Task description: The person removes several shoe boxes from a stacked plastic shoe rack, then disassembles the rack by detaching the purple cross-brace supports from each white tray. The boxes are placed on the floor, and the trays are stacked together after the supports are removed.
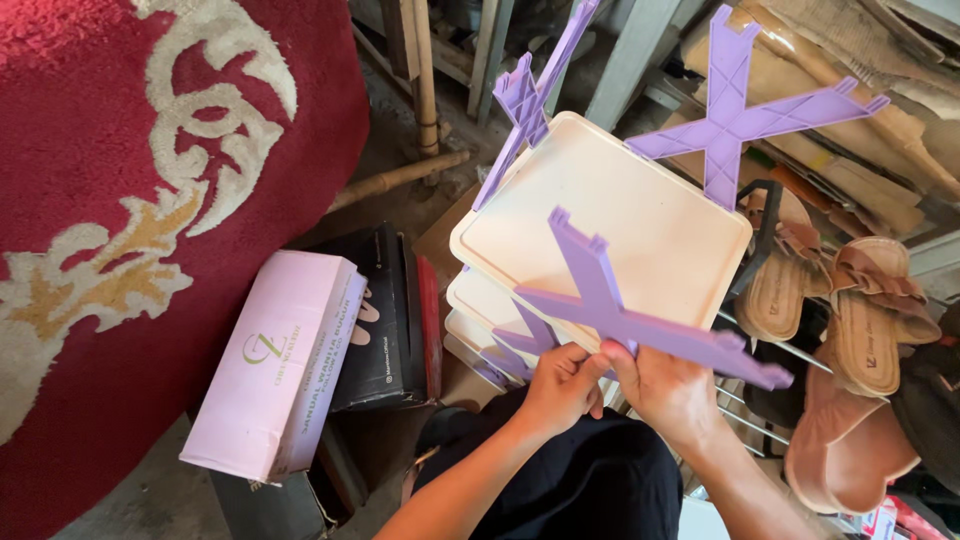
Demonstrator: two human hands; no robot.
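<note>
You're gripping a purple plastic X-shaped brace (640, 320) with both hands down at about 6 o'clock in the view. Your left hand (560, 385) is curling its fingers around the brace's lower arm, thumb pressing on top, so that's a pinch on the plastic. Your right hand (672, 392) is clamping the same piece just beside it, though I can't tell exactly how its fingers are sitting since the brace is covering them. The brace is lying against the near edge of a cream square plastic shelf tray (620, 220), with more trays stacked underneath, mostly hidden. Two more purple cross braces (735, 115) are sticking up at 12 and 1 o'clock, the left one cut off by the frame. At 9 o'clock a pale pink cardboard shoebox (275, 370) is leaning on a black box (385, 320). Tan sandals (870, 310) are sitting at 3 o'clock, partly cropped. A red patterned rug (120, 200) is filling the left.
</note>
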